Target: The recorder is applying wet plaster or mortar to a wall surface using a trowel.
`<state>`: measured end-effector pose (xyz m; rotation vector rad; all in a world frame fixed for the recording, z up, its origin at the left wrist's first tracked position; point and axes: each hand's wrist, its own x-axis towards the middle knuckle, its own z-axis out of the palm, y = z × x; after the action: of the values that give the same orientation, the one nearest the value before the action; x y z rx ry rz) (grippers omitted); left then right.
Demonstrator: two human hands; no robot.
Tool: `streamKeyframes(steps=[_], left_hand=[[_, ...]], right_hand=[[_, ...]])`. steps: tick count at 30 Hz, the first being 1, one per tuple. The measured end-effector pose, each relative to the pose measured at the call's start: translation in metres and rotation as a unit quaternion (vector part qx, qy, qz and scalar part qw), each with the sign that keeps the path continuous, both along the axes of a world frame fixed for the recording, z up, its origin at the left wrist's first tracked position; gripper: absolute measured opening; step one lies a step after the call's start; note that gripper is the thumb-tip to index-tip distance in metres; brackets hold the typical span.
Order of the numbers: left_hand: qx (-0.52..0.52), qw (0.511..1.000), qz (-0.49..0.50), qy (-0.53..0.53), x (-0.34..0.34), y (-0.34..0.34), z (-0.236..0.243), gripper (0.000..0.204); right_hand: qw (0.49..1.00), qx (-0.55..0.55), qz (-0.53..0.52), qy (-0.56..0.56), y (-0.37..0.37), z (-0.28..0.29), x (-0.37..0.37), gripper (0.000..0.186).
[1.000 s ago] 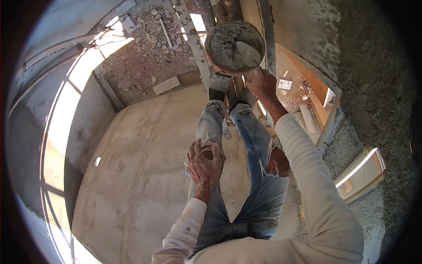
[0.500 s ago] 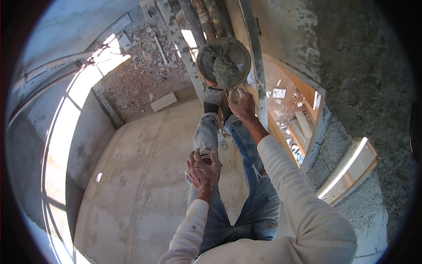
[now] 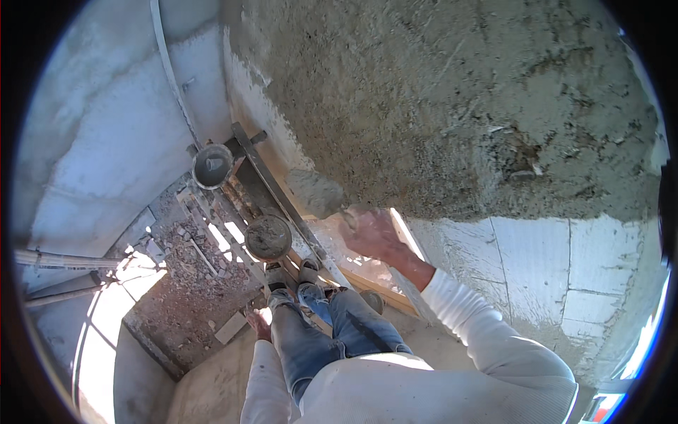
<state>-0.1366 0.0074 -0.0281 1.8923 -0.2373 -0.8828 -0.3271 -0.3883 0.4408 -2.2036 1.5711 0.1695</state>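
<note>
Fingers of the right hand [image 3: 373, 233] are wrapped tight round the handle of a trowel [image 3: 316, 192] loaded with wet mortar, held just ahead of the knuckles right against the rough plastered wall [image 3: 452, 106]. Left hand [image 3: 260, 324] is kept low by the jeans [image 3: 318, 339]; whether its fingers are curled can't really be told. Two mortar buckets [image 3: 268, 237] are seen below the right fingers.

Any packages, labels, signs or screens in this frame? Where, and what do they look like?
None in view: no packages, labels, signs or screens.
What is there: right hand holding a trowel loaded with grey mortar at the rough plastered wall.
Left hand low beside the knee.
Round pan of mortar by the feet; a second grey pan farther off.
</note>
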Motion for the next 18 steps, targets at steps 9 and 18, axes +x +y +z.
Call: streamKeyframes(steps=[9,18], left_hand=[[0.293,0.937,-0.071,-0.174,0.140,-0.063,0.125,0.043],[0.293,0.946,-0.117,-0.077,0.075,-0.064,0.113,0.038]], right_hand=[[0.968,0.097,0.181,-0.148,0.039,0.245,0.013,0.028],[0.945,-0.053,-0.151,-0.284,-0.018,0.265,-0.111,0.027]])
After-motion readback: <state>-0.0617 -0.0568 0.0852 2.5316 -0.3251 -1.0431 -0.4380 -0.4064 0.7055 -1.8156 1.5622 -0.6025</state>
